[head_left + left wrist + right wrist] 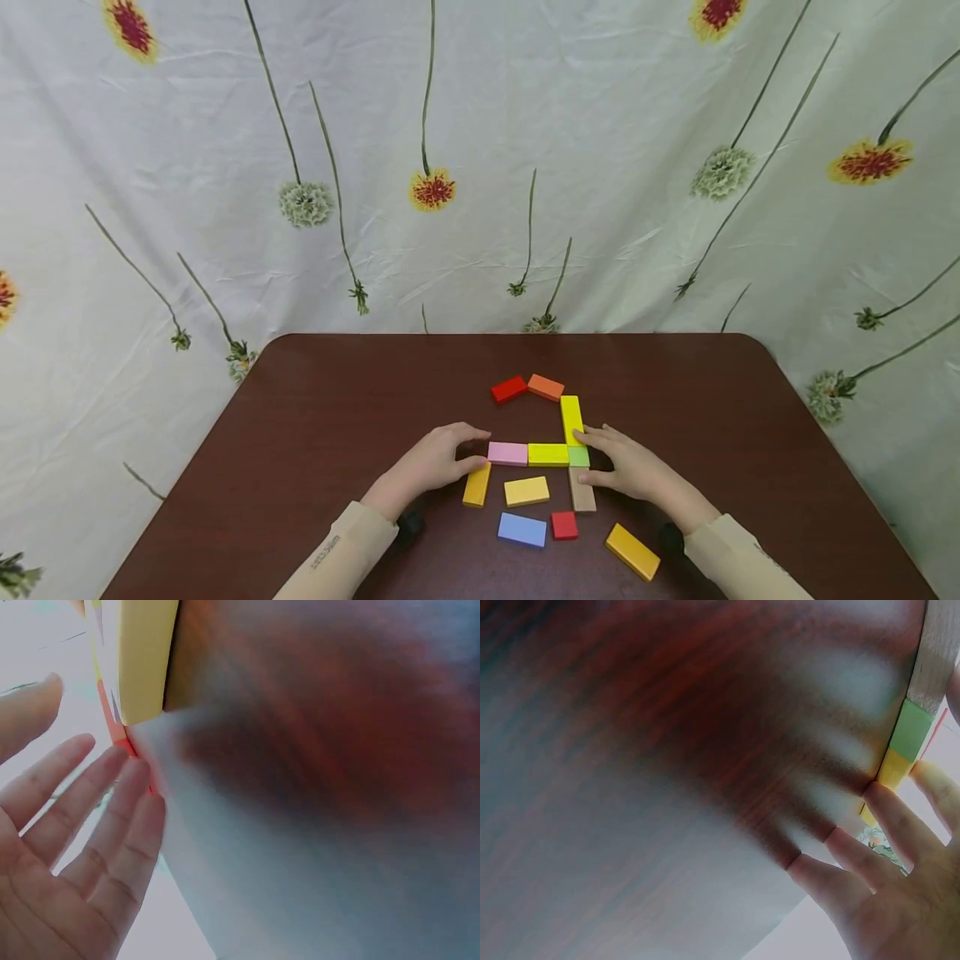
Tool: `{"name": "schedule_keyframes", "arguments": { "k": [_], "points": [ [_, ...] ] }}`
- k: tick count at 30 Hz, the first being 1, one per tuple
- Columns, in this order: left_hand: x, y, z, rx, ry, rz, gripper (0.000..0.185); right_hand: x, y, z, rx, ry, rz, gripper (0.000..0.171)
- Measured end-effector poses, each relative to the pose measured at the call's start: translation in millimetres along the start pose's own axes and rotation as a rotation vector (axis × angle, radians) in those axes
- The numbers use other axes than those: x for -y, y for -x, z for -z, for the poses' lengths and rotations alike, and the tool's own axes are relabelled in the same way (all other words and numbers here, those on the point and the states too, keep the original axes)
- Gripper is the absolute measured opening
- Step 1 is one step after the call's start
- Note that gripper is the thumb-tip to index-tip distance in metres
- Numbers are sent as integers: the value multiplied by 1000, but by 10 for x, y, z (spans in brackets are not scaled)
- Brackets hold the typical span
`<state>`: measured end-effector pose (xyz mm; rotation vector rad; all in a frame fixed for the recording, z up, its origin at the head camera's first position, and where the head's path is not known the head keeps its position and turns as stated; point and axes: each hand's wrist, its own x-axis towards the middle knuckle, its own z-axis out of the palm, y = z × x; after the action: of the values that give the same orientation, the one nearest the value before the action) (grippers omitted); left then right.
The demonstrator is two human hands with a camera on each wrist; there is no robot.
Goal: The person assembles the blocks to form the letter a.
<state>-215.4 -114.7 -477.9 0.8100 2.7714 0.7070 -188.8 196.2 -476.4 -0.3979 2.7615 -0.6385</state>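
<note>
Two hands flank a block row near the table's [315, 400] front edge: left hand [435, 463] loosely curled touches the pink block [507, 453], right hand [626, 467] flat presses the green block [578, 457]; these look light, stiff, smooth, best pinched by long sides.

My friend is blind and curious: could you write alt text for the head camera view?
Two hands rest on a dark brown table, the left hand touching a pink block and the right hand against a small green block, at the ends of a flat row of coloured wooden blocks. More blocks lie scattered around it; a flower-printed cloth hangs behind.
</note>
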Motion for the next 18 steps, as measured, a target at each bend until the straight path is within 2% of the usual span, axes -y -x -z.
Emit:
{"name": "schedule_keyframes", "arguments": {
  "k": [8, 12, 18],
  "points": [
    [21, -208, -52, 35, 5, 19, 32, 4, -1, -12, 1, -7, -6, 68],
    [35, -245, -71, 27, 7, 18, 29, 7, 2, -4, -2, -3, -6, 68],
    [52, -251, -83, 26, 65, 29, 22, 23, 3, 3, 3, -4, -15, 69]
  ]
}}
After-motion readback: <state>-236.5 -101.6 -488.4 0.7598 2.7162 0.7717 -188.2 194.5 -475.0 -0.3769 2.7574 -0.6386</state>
